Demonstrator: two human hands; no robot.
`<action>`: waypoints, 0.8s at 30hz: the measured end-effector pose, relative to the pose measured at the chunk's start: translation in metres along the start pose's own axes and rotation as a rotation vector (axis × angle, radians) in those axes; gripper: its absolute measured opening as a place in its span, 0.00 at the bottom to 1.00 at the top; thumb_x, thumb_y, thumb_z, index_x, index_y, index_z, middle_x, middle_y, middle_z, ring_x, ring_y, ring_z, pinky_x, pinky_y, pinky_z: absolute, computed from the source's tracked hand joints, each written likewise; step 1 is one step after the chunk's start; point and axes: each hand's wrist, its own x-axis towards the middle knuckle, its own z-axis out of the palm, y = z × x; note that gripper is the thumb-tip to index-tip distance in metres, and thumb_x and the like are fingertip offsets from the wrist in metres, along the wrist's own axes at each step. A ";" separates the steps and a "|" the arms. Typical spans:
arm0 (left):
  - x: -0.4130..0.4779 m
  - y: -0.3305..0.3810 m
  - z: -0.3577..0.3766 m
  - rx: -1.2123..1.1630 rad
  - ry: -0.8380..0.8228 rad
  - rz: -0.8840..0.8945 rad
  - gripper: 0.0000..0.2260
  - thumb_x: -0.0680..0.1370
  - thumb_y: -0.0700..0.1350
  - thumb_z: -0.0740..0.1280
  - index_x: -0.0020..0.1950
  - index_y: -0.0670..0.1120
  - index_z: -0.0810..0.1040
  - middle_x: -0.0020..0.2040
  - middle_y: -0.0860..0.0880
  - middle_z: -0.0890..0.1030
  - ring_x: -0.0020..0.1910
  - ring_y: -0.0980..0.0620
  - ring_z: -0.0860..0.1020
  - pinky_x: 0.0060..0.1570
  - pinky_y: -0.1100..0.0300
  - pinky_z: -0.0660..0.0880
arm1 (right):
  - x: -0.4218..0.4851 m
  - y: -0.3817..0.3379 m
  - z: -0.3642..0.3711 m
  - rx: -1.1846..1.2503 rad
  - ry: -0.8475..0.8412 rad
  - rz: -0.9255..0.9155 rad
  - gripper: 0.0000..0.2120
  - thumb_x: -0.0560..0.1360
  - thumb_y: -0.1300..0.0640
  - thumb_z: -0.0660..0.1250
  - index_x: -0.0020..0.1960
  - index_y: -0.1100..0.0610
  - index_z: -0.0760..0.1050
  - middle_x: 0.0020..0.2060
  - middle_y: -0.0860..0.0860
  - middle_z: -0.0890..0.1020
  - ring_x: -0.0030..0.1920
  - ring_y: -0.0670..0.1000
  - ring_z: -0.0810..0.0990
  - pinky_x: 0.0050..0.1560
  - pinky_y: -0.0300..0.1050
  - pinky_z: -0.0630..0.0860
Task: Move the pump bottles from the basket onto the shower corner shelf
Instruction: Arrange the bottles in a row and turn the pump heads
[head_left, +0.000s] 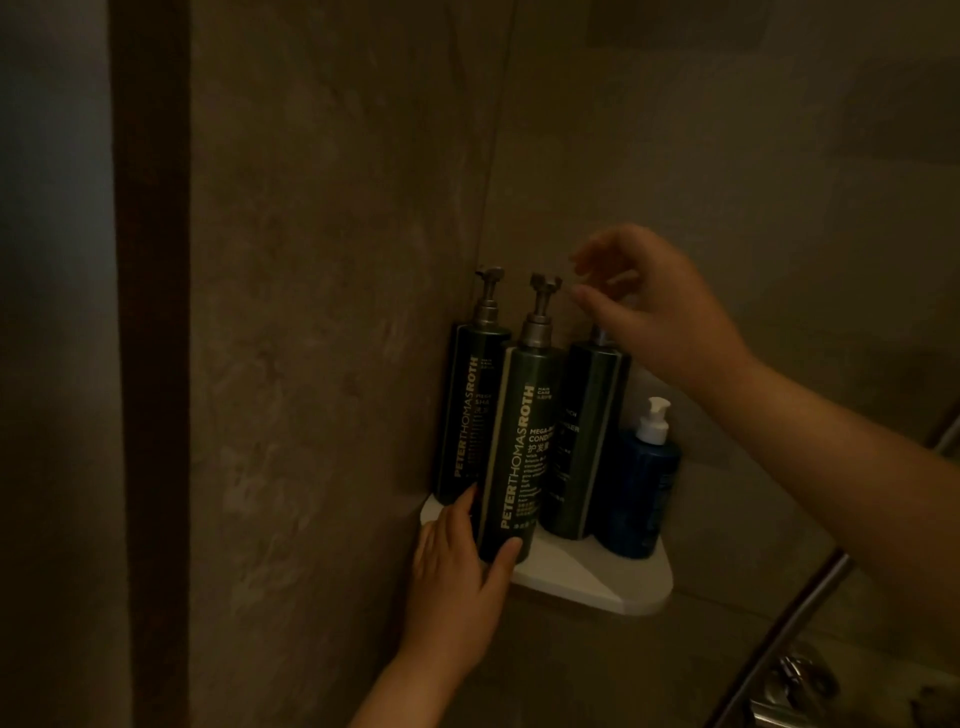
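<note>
hidden: right hand (660, 306) covers pump head of third dark bottle (587, 441); contact unclear | axis: front bottle (514, 457) upright, long axis vertical, at left front edge of corner shelf (597, 582) | left hand (462, 561) grips its base | right hand: fingers loose, spread

1. Dark bottles (511, 457): smooth plastic by the look of it, with a slight sheen.
2. Their pumps (543, 312): dull grey and metal-looking, not shiny.
3. Blue bottle (641, 493) on the right: glossy plastic, with a matt white plastic cap (653, 418).
4. Shelf (597, 582): plain white, smooth, matt.
5. Walls (337, 312): mottled brown stone look, matt.
6. Rail (795, 623), near right: polished metal.
</note>
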 end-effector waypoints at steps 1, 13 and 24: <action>0.000 -0.001 0.000 0.000 0.002 0.002 0.36 0.68 0.72 0.48 0.74 0.60 0.46 0.73 0.55 0.59 0.62 0.67 0.52 0.66 0.63 0.52 | -0.007 -0.001 0.001 -0.031 0.019 -0.048 0.09 0.74 0.57 0.68 0.53 0.51 0.73 0.47 0.48 0.78 0.46 0.44 0.78 0.46 0.42 0.77; -0.009 0.005 -0.003 0.077 0.141 0.157 0.33 0.75 0.61 0.59 0.72 0.64 0.40 0.69 0.58 0.55 0.67 0.58 0.60 0.64 0.59 0.62 | -0.050 0.001 0.018 -0.302 -0.149 -0.185 0.15 0.72 0.50 0.67 0.57 0.54 0.74 0.50 0.48 0.76 0.50 0.47 0.76 0.46 0.45 0.77; -0.011 0.014 -0.007 0.207 0.267 0.345 0.30 0.70 0.42 0.72 0.69 0.52 0.64 0.62 0.52 0.64 0.59 0.56 0.66 0.55 0.62 0.70 | -0.050 -0.003 0.022 -0.323 -0.144 -0.173 0.15 0.71 0.52 0.70 0.55 0.56 0.74 0.49 0.50 0.76 0.49 0.49 0.76 0.43 0.48 0.77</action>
